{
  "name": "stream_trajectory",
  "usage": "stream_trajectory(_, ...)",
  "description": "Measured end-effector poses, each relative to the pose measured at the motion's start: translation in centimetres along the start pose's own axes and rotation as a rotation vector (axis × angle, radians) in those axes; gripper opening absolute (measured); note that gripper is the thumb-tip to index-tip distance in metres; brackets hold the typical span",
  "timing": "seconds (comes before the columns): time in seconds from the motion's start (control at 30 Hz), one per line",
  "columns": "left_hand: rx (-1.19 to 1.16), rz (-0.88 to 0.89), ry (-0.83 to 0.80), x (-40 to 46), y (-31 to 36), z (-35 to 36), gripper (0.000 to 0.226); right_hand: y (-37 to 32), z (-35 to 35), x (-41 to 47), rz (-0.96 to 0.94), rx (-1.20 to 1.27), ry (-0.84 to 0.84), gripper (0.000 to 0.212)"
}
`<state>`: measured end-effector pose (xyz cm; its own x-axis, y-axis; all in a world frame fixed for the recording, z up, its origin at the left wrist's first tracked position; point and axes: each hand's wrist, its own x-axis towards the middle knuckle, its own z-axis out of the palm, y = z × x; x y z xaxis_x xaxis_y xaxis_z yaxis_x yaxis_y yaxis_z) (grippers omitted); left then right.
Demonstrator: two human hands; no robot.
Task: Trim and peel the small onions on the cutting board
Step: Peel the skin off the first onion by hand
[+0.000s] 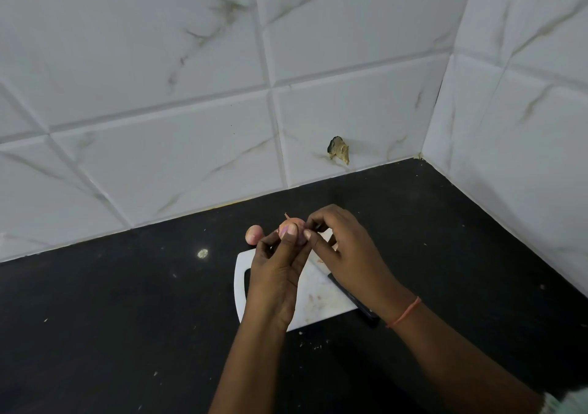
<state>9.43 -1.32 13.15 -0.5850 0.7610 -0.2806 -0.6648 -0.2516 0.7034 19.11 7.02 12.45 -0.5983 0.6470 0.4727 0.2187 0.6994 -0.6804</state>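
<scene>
Small onion (290, 226), pinkish, partly skinned: held in the air at centre frame, above the far end of the cutting board, a thin strip of skin sticking up from its top.

Left hand (276, 275): fingers curled up around the onion, thumb and fingertips pinching it from below and from the left.

Right hand (345, 248): fingers bent, thumb and forefinger pinched together at the onion's right side; whether they grip skin or the bulb itself cannot be told. An orange thread band circles its wrist.

Second small onion (253, 234): pale pink, lying on the dark counter just left of the held one, beyond the board's far edge.

Cutting board (313, 299): white, with a handle slot at its left side, lying on the counter below the hands, faint pink smears on it.

Knife (351, 299): dark handle showing beneath the right wrist at the board's right edge; blade hidden.

Black countertop (127, 318): lower half of the frame, scattered with pale flecks.

White marbled wall tiles (191, 63): upper half and right side, one chipped patch near the centre.
</scene>
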Motion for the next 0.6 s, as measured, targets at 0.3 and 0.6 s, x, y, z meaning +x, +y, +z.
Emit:
stream_trajectory(0.3,0.049,-0.023,0.002,0.48,-0.2,-0.39,0.025,-0.05,-0.28,-0.04,-0.002,0.088,-0.02,0.025)
stream_trajectory(0.6,0.002,-0.072,0.006,0.52,-0.06,-0.49,0.034,0.16,0.05,-0.02,-0.012,0.086,0.071,0.006)
